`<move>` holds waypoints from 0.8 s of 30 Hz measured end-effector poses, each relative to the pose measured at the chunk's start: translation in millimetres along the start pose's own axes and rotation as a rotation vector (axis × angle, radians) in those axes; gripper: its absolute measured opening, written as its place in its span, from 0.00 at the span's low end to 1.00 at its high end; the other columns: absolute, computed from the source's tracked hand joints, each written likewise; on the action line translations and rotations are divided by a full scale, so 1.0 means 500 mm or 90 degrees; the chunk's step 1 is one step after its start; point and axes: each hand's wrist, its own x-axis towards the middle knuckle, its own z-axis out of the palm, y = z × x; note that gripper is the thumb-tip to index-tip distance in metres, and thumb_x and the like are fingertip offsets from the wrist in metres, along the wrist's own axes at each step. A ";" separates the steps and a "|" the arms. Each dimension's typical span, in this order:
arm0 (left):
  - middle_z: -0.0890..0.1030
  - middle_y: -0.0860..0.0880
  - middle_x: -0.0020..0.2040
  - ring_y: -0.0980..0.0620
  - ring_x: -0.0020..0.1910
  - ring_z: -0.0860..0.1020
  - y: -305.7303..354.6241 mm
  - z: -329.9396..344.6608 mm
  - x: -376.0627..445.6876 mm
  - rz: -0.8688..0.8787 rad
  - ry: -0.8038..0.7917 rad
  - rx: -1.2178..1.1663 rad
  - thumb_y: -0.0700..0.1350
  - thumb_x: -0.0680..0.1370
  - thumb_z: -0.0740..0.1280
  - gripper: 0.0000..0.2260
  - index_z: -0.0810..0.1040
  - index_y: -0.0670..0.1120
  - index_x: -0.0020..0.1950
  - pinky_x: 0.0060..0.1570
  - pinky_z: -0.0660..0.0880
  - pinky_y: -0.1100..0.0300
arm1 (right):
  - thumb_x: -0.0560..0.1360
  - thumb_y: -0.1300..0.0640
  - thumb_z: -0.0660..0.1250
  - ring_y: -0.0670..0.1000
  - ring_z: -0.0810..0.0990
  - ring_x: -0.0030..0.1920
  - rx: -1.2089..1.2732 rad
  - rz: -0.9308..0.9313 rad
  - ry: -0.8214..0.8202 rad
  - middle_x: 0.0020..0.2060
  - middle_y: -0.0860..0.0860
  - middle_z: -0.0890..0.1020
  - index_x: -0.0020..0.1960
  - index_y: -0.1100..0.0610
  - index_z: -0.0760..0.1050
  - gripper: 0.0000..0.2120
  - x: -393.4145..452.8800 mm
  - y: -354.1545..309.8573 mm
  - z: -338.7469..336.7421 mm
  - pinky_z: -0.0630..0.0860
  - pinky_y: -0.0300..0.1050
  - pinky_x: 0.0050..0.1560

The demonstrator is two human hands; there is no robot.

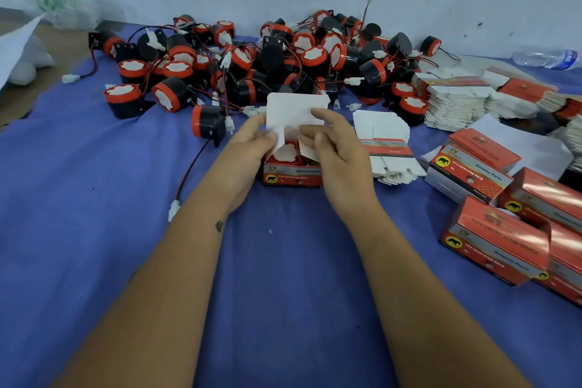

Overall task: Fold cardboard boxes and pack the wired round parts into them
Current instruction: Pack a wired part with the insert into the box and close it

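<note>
A small red cardboard box [293, 175] stands upright on the blue cloth in the middle. Its white lid flap [293, 110] sticks up at the back. Inside it lies a round part with a red rim and white face [285, 153]. My left hand [244, 154] pinches the left side flap of the box. My right hand [338, 151] pinches the right side flap. Behind the box a big pile of black-and-red wired round parts [267, 63] fills the back of the cloth.
Flat unfolded boxes lie in stacks to the right [390, 148] and far right [456, 101]. Several closed red boxes [494, 239] sit at the right edge. A loose part [208, 124] with a trailing wire and white plug [174, 209] lies left of the box. A plastic bottle [548, 58] lies by the wall.
</note>
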 end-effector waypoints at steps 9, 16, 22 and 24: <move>0.82 0.60 0.50 0.64 0.51 0.79 -0.004 0.010 -0.006 0.174 0.100 0.202 0.31 0.77 0.65 0.19 0.79 0.57 0.51 0.51 0.75 0.70 | 0.71 0.66 0.70 0.42 0.72 0.53 -0.095 -0.030 0.173 0.58 0.45 0.72 0.66 0.52 0.69 0.27 0.007 0.008 0.011 0.71 0.32 0.55; 0.85 0.53 0.49 0.58 0.45 0.84 -0.006 -0.010 -0.001 0.086 0.030 0.047 0.28 0.76 0.62 0.16 0.84 0.45 0.41 0.39 0.78 0.66 | 0.72 0.75 0.57 0.48 0.80 0.56 0.010 0.071 0.052 0.51 0.51 0.84 0.48 0.58 0.84 0.21 0.003 0.021 -0.005 0.76 0.46 0.59; 0.82 0.49 0.60 0.59 0.52 0.82 0.013 -0.027 0.007 -0.037 -0.075 0.049 0.37 0.76 0.65 0.10 0.83 0.46 0.53 0.53 0.77 0.64 | 0.70 0.57 0.61 0.41 0.77 0.60 0.046 0.061 -0.024 0.50 0.46 0.85 0.47 0.53 0.85 0.14 -0.010 0.017 -0.024 0.72 0.41 0.63; 0.81 0.59 0.58 0.65 0.53 0.80 0.008 -0.021 -0.004 0.011 -0.079 0.126 0.42 0.75 0.67 0.08 0.82 0.54 0.48 0.51 0.75 0.67 | 0.72 0.56 0.65 0.40 0.76 0.62 -0.012 0.030 -0.052 0.51 0.45 0.84 0.50 0.54 0.84 0.11 -0.013 0.018 -0.027 0.71 0.39 0.63</move>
